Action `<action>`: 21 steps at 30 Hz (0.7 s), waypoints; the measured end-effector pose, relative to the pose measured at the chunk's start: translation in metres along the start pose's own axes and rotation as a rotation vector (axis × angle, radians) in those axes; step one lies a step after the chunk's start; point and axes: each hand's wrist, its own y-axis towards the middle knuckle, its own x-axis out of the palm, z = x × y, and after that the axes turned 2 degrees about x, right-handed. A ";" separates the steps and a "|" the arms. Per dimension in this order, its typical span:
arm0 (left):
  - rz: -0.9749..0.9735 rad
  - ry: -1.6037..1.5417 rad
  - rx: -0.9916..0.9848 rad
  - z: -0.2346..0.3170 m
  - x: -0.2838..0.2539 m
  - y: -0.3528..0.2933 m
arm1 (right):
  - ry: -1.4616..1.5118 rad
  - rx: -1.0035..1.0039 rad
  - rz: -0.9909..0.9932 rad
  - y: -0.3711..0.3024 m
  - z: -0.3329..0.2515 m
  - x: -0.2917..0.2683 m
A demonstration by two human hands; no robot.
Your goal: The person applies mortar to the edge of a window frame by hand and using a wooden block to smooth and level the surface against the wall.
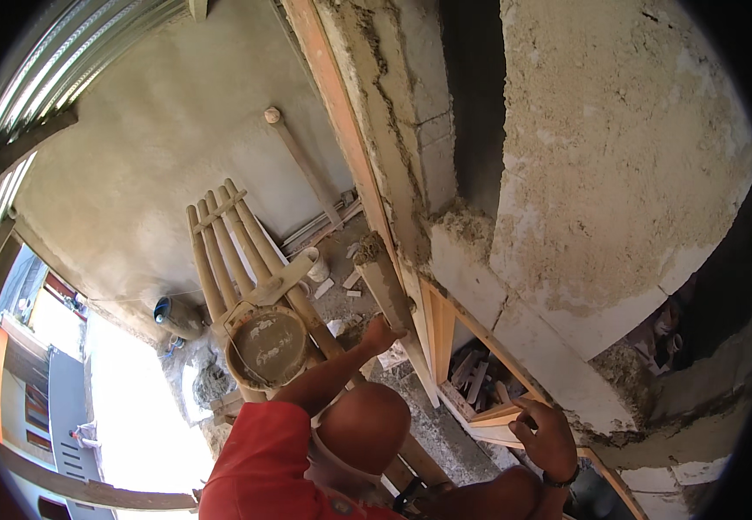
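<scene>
My left hand (383, 334) is closed round the edge of a long, narrow wooden board (385, 290). The board slants down beside the orange-edged wall opening, and wet mortar clings to its upper end. My right hand (547, 440), with a dark band at the wrist, is raised near the wooden window frame (514, 381). Its fingers are bent and apart, with nothing visible in them. Left of my left arm, a round bucket (230, 351) of grey mortar (270, 345) rests on bamboo poles. A flat wooden piece (285, 277) lies at the bucket's far rim.
Bamboo poles (220, 243) tied with a crosspiece extend beyond the bucket. A dark barrel (179, 318) stands by the plastered wall (194, 130), where a wooden post (302, 160) leans. Pale blocks (549, 347) and rough masonry rise at right. Another person (88, 435) is far off at left.
</scene>
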 end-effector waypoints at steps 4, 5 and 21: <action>-0.005 -0.011 0.024 0.004 0.003 0.003 | -0.040 -0.036 -0.011 0.002 0.005 0.002; -0.007 -0.023 0.022 0.003 0.003 0.004 | -0.014 -0.027 -0.015 0.003 0.004 0.002; 0.027 0.013 -0.009 -0.029 0.003 0.003 | -0.198 0.061 -0.238 0.027 0.015 0.021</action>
